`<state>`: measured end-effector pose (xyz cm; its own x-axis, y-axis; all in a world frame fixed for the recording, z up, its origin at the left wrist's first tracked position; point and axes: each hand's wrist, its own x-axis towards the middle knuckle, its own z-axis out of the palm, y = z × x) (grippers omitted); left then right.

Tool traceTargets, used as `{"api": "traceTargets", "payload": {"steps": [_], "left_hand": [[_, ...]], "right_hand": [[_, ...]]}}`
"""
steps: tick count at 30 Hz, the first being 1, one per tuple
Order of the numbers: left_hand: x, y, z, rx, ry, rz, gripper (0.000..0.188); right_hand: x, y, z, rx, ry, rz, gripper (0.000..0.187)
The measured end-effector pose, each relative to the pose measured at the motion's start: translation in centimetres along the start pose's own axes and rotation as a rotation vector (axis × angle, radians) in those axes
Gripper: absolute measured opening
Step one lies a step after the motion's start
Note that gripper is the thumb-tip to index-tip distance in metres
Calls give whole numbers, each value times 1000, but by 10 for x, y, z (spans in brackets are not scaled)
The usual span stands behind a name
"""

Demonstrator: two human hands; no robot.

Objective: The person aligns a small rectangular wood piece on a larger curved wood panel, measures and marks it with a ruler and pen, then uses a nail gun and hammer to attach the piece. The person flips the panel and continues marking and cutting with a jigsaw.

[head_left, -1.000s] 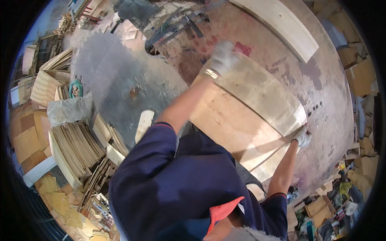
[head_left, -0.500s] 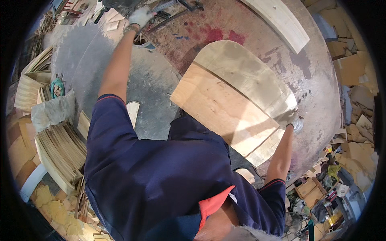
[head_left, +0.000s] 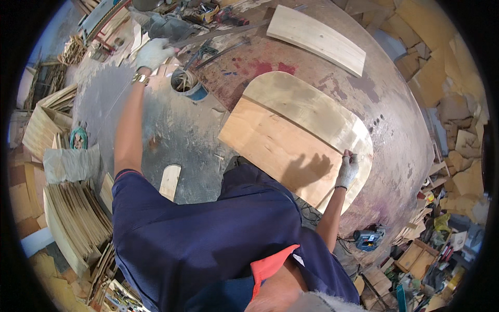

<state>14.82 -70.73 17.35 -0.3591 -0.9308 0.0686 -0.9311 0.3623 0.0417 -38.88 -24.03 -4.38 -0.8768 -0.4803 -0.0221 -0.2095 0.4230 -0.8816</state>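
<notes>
A rectangular plywood panel lies on a larger round-cornered board, which shows past its far and right edges. Over their right part is my right hand in a pale fingerless glove. Its fingers are loosely bent, apart and holding nothing; its shadow falls on the plywood. My left hand, gloved and with a watch at the wrist, reaches out at the far left with nothing visible in it. Its fingers point right, above wood scraps and near a blue bucket with thin offcuts inside.
Dark metal bars lie beyond the bucket. A curved pale wood piece rests at the far side. Stacked curved boards stand at left. A blue power tool sits at the lower right, beside a heap of scraps.
My left hand has moved left, away from the dark metal tool it was at. My right hand has come off the round-cornered board's right edge and moved in over the boards. The view has shifted.
</notes>
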Motion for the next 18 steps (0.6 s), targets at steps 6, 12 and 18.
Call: {"api": "traceTargets", "payload": {"steps": [6,12,18], "left_hand": [[-59,0,-115,224,102,-24,58],[-198,4,-193,240,296,-121,60],[-365,42,-180,9,674,-420,58]], "right_hand": [[-48,30,-59,110,-19,-33,22],[-87,37,-60,225,-102,-11,20],[-143,-64,10,334,-564,-44,22]]}}
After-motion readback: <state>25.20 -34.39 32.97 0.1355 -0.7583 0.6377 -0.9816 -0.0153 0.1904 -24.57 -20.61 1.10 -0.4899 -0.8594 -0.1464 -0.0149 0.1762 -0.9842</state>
